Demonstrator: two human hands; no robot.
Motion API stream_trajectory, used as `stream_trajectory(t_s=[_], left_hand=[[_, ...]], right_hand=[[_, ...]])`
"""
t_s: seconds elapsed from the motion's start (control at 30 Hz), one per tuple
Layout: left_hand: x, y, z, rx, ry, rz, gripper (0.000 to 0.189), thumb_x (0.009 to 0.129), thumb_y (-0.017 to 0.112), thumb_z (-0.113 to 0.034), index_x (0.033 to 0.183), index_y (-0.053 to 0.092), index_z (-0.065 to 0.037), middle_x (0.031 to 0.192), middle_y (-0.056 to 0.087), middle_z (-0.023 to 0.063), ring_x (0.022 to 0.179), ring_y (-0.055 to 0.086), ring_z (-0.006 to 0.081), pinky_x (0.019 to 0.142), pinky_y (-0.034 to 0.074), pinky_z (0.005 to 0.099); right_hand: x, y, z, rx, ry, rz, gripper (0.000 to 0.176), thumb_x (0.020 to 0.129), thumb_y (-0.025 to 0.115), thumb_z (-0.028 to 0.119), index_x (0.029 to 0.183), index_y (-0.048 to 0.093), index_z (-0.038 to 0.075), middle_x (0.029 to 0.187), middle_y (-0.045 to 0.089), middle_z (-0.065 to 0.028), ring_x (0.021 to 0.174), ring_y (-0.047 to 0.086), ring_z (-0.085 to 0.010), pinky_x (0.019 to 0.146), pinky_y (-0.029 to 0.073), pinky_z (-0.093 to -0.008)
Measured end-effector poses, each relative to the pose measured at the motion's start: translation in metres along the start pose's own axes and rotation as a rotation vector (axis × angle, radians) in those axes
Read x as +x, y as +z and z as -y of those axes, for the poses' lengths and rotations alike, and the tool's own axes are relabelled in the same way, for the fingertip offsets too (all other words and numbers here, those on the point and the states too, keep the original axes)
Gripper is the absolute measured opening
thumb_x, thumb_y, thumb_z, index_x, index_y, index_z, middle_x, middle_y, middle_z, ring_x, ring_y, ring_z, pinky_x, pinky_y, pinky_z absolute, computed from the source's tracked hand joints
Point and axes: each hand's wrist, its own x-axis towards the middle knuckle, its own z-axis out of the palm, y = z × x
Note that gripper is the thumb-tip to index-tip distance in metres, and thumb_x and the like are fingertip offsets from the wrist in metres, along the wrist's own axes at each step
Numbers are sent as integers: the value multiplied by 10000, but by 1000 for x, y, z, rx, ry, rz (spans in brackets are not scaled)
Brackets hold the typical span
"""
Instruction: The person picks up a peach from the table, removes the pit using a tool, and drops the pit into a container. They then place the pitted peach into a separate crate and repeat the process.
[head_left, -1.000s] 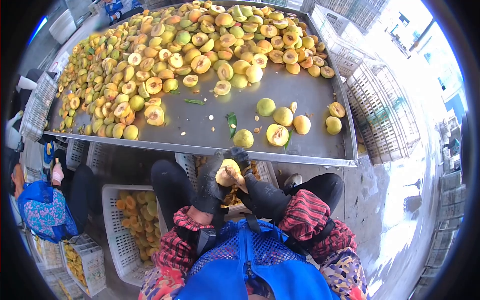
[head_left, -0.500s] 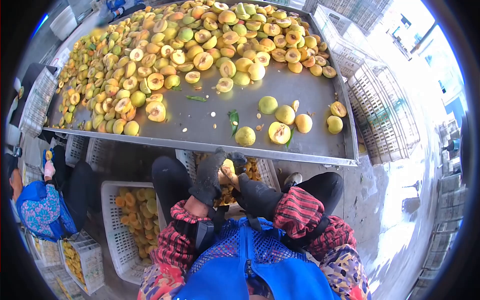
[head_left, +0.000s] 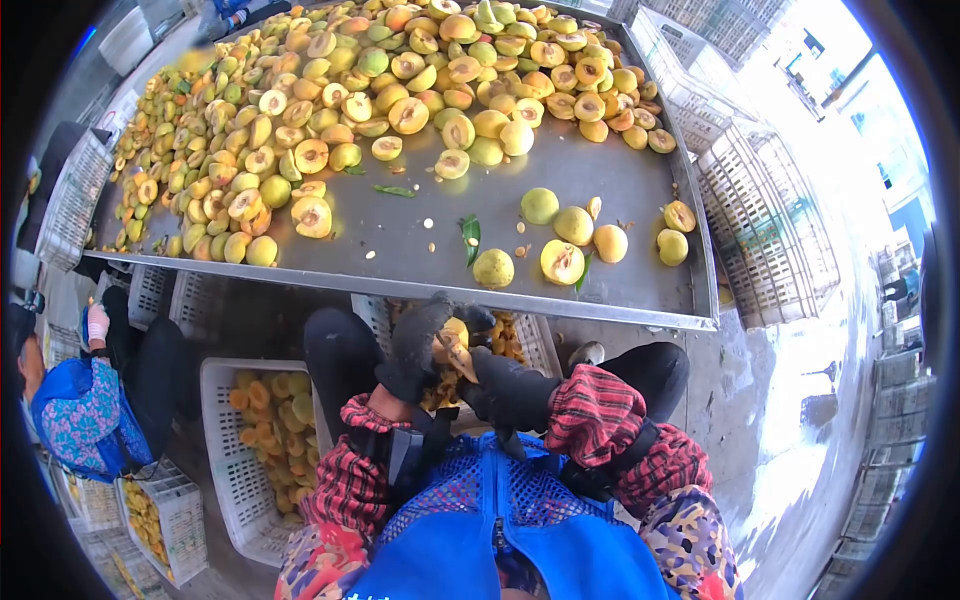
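Note:
My left hand (head_left: 415,350) and my right hand (head_left: 505,385) wear dark gloves and are closed together on a yellow fruit half (head_left: 452,340) above my lap. They sit just below the front edge of a steel table (head_left: 400,285). Whether the right hand holds a tool I cannot tell. On the table lie several whole and halved yellow-green fruits, the nearest a whole fruit (head_left: 493,268) and a cut half (head_left: 562,262). A big heap of halved fruit (head_left: 330,110) covers the far left of the table.
A white crate (head_left: 250,440) with fruit pieces stands left of my knee, another crate (head_left: 525,340) under my hands. A person in blue (head_left: 75,420) sits at the left. Stacked empty crates (head_left: 760,220) line the right. Leaves (head_left: 468,238) and pits lie on the table.
My hands have drawn slightly closer to my body with the fruit half still between them. The view has tilted a little, and the person on the left has shifted.

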Motion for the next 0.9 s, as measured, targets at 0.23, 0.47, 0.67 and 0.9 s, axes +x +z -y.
stream_trajectory(t_s=[0.23,0.47,0.67,0.9], left_hand=[[-3,3,-6,-61,-29,-99,358,784,567,-278,1025,600,-16,999,610,174,972,559,355,899,413,416],[0,-1,-22,-251,-116,-179,495,844,494,-401,1057,572,38,987,623,152,894,589,264,850,440,373],[13,-12,-31,-643,-181,11,563,824,538,-435,1077,550,68,951,635,140,837,610,237,810,469,345],[-9,21,13,-532,-184,-20,484,885,406,-365,961,610,68,917,649,156,789,628,202,754,498,292]], right_hand=[[-2,-4,6,321,134,129,297,865,531,195,1062,418,3,658,510,-48,494,568,-158,394,438,-300],[8,0,-3,738,124,253,251,860,555,197,1037,453,51,657,512,-40,452,493,-102,408,421,-252],[10,9,-16,825,-40,221,232,865,564,200,1026,475,60,669,506,-4,476,462,-70,419,378,-230],[6,7,-21,753,-17,279,243,850,566,180,1034,475,50,731,524,-25,569,513,-91,487,427,-240]])
